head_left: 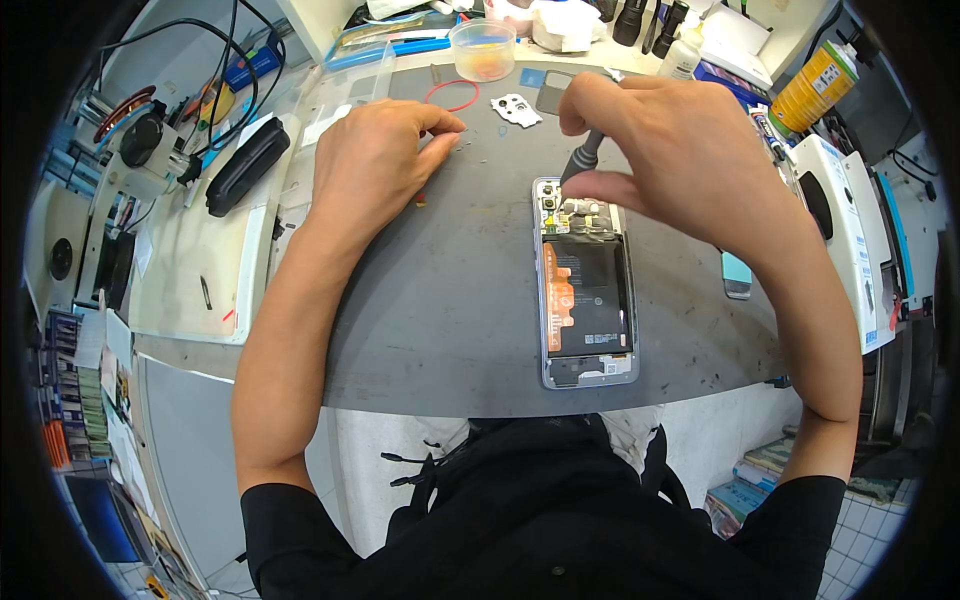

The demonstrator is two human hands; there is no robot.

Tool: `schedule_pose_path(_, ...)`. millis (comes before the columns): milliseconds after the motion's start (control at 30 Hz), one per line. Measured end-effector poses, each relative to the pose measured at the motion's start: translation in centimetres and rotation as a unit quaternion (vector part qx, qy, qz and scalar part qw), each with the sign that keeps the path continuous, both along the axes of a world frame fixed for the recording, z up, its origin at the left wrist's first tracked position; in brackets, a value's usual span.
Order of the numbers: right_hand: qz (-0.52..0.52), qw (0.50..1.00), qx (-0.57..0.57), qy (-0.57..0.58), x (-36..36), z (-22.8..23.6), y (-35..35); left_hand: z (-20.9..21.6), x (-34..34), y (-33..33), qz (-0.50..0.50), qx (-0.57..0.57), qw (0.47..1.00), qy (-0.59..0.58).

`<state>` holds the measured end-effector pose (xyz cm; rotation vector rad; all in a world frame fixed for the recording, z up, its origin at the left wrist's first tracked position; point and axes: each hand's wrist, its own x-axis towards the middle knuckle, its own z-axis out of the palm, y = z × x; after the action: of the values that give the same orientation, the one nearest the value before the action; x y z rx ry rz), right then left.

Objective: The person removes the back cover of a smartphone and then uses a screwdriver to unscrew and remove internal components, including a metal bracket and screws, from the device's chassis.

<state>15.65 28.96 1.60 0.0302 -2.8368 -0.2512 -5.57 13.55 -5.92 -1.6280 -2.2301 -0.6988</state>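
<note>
An opened smartphone (590, 300) lies face down on the grey work mat (440, 340), its back off, showing a black battery with an orange flex strip and the boards at its top end. Over that top end my right hand (680, 150) is closed around a grey-handled screwdriver (584, 158), tilted down toward the camera area; its tip is hard to see. My left hand (375, 150) rests on the mat to the left, thumb and index finger brought together beside several tiny screws (483, 161). Whether anything sits in that pinch is hidden.
Beyond the phone lie a white metal bracket (516, 110), a red rubber band (453, 95) and a clear round tub (482, 50). A white tray (190, 290) with a black case (248, 166) stands left. A yellow spray can (815, 88) and a white device (838, 235) stand right.
</note>
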Motion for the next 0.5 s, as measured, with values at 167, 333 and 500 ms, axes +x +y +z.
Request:
schedule_pose_path(167, -0.015, 0.999, 0.047, 0.001, -0.1, -0.3, 0.6, -0.2, -0.1, 0.0, -0.001, -0.007, 0.999, 0.049)
schedule_pose_path(333, 0.017, 0.998, -0.062, -0.02, -0.4, -0.8, 0.7, -0.4, -0.3, 0.3, 0.0, -0.029, 0.998, 0.059)
schedule_pose_path(500, 0.056, 0.965, -0.254, -0.029, -0.9, -1.4, 1.4, 0.1, 0.1, 0.6, -0.021, 0.075, 0.991, 0.106)
